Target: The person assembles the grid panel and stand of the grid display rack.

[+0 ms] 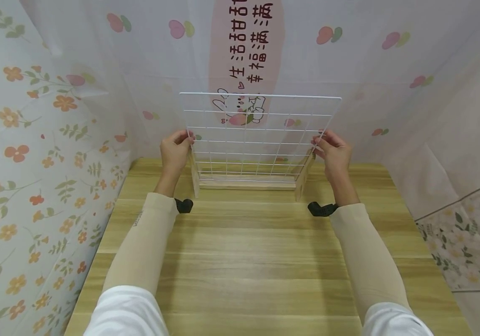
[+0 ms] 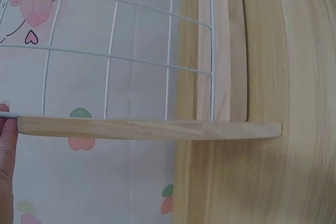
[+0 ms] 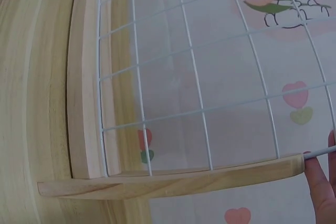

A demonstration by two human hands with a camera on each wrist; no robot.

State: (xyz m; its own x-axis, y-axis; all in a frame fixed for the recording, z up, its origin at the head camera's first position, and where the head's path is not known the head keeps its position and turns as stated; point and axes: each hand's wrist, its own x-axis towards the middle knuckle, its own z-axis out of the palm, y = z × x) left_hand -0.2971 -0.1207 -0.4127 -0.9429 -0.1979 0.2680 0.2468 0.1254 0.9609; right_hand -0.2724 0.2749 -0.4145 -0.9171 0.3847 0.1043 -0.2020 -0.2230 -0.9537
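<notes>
A white wire grid panel [image 1: 260, 96] stands upright, leaning slightly back, in a pale wooden stand [image 1: 247, 185] at the back of the table. My left hand [image 1: 174, 153] pinches the panel's left side wire just above the stand's left side piece [image 2: 147, 128]. On the opposite edge, my right hand [image 1: 335, 151] pinches the right side wire above the right side piece [image 3: 173, 182]. Both wrist views show the panel's lower edge along the stand's wooden crossbar [image 2: 223, 51]. Only a few fingers [image 3: 316, 177] show in each wrist view.
The wood-grain table [image 1: 244, 261] stretches out in front of the stand. Behind it hangs a white cloth [image 1: 151, 60] with printed fruit and lettering. A flowered cloth [image 1: 38, 154] borders the left side, and another cloth [image 1: 466, 163] the right.
</notes>
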